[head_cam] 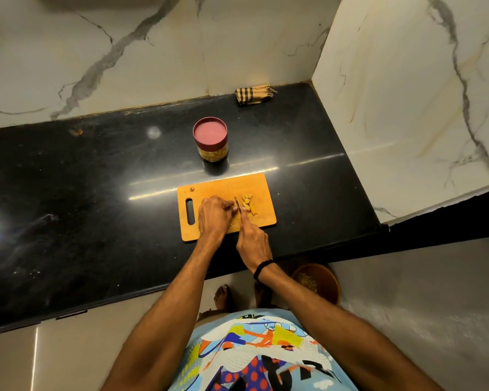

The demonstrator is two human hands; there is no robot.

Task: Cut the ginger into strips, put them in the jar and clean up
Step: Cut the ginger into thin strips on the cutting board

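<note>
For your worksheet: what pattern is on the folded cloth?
The cloth is tan with dark checks; head view.

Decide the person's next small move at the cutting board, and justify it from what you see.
Probably press the knife down for another slice: the left hand pins ginger beside the blade, the right hand grips the handle, cut pieces lie right of it.

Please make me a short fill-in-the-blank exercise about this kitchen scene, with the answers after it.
1. The right hand holds a ____.
2. The cut ginger pieces lie on the board to the ____ of the blade.
3. The jar is ____, with its lid on.
4. The striped cloth lies beside the marble ____.
Answers: knife, right, closed, wall.
</note>
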